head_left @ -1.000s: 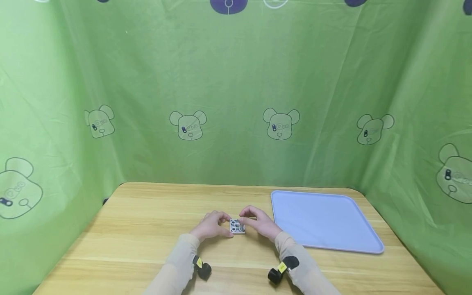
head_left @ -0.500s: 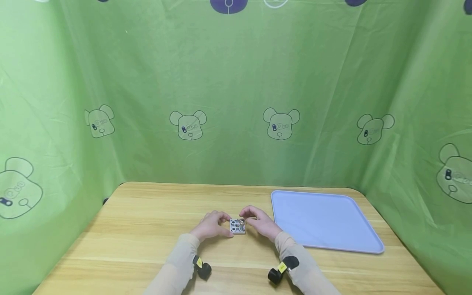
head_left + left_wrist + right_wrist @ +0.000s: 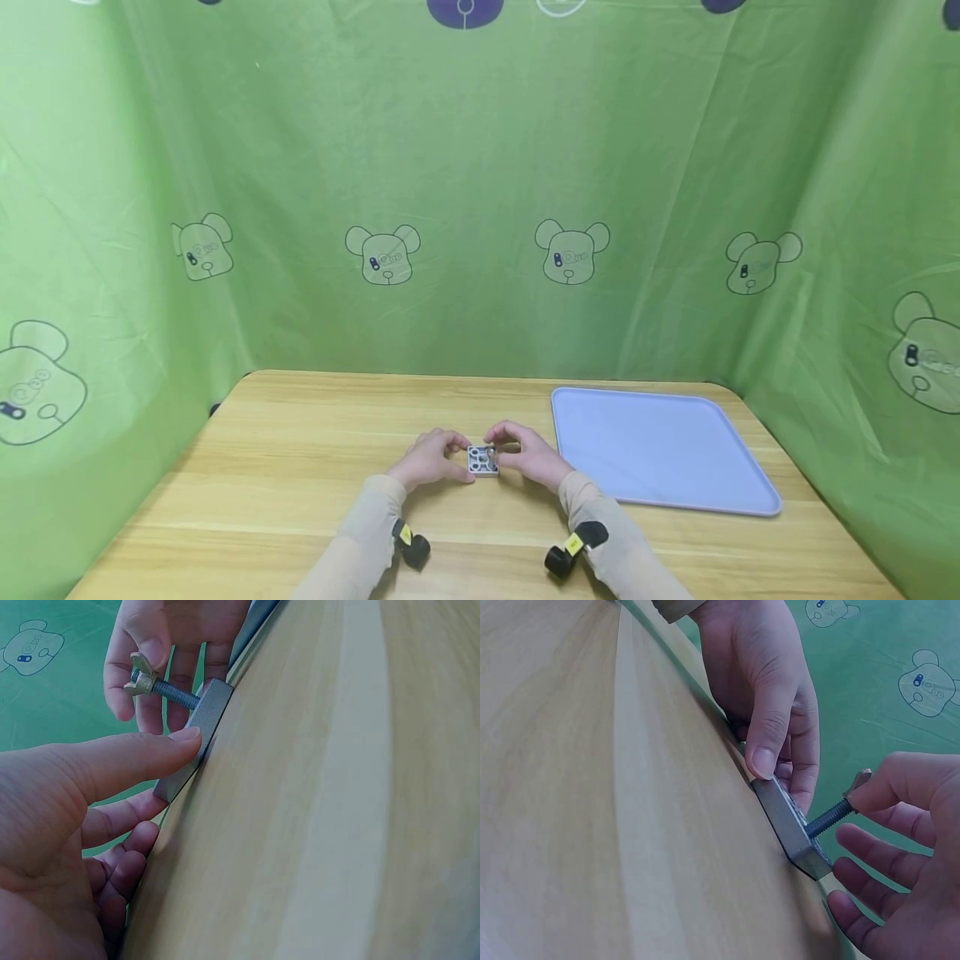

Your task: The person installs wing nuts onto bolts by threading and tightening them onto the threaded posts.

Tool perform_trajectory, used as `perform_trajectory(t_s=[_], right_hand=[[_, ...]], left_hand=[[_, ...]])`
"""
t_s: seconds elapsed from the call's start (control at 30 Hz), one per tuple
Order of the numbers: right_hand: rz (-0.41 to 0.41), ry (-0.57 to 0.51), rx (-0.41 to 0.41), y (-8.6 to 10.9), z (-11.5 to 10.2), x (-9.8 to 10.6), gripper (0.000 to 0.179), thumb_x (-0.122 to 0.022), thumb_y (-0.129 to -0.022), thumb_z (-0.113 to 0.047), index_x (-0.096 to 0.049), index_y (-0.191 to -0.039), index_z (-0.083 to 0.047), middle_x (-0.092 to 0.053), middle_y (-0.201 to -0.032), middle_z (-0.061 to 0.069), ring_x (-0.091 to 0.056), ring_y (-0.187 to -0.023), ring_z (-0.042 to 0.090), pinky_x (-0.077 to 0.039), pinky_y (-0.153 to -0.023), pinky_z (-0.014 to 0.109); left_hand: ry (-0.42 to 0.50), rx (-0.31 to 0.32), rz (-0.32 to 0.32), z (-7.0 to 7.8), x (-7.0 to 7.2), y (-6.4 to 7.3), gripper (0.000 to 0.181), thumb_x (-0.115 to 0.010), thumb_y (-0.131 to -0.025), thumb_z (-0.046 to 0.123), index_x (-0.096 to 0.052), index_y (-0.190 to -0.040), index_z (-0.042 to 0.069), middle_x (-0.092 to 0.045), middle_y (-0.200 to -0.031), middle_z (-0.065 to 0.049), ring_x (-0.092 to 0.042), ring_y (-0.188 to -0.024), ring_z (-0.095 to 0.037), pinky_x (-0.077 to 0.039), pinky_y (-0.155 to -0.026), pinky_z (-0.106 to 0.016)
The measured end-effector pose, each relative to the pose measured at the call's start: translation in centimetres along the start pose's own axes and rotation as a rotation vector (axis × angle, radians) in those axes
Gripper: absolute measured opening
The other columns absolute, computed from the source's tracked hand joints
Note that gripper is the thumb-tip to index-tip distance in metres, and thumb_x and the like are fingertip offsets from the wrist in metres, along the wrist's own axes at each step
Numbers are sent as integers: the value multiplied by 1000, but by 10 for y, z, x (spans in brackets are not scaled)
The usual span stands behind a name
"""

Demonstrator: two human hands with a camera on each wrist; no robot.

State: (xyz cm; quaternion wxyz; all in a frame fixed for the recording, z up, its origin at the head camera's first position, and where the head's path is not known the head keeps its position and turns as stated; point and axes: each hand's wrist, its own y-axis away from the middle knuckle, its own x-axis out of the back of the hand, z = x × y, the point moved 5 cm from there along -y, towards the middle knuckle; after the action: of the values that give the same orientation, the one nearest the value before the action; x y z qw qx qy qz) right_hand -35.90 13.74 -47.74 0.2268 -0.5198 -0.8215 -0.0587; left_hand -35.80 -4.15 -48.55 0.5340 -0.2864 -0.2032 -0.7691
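Note:
A small grey metal block (image 3: 482,473) with round holes on top lies on the table between both hands. From one hole near its right side a threaded bolt (image 3: 178,694) stands up, carrying a brass-coloured wing nut (image 3: 142,681) near its top end. My left hand (image 3: 429,461) holds the block's left side, thumb on the near face and fingers behind. At the wing nut, my right hand (image 3: 529,455) pinches a wing with its thumb and forefinger; its other fingers (image 3: 877,851) are spread beside the block.
A pale blue tray (image 3: 663,450) lies on the right part of the wooden table (image 3: 300,442), just past my right hand. Green curtains (image 3: 480,183) with bear prints hang behind the table and along both sides.
My right thumb drew back from over the block, uncovering the bolt and wing nut, then came in against the nut with the forefinger. The left hand and block stayed put.

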Motion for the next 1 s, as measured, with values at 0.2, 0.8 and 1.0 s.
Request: perform_trajectory(t_s=[0.2, 0.8, 1.0], right_hand=[[1, 18, 11, -1, 2, 0, 19, -65, -84, -4, -63, -102, 1, -64, -113, 19, -57, -110, 28, -43, -101, 55], [25, 22, -29, -1, 3, 1, 24, -73, -83, -14, -60, -99, 0, -64, -114, 18, -57, -109, 25, -43, -102, 54], [38, 29, -44, -1, 3, 3, 30, -72, -85, -18, -60, -108, -2, -63, -114, 15, -56, -114, 29, -42, -103, 54]], left_hand=[[2, 1, 0, 1, 1, 1, 52, -86, -65, 27, -67, -112, 16, -59, -109, -5, -47, -101, -22, -40, -89, -46], [2, -4, -2, 1, 1, 1, 52, -86, -65, 28, -66, -112, 17, -59, -109, -4, -48, -102, -22, -39, -90, -47], [0, -3, -1, 0, 0, 0, 52, -86, -65, 28, -67, -111, 17, -59, -109, -4, -48, -101, -22, -40, -90, -48]])
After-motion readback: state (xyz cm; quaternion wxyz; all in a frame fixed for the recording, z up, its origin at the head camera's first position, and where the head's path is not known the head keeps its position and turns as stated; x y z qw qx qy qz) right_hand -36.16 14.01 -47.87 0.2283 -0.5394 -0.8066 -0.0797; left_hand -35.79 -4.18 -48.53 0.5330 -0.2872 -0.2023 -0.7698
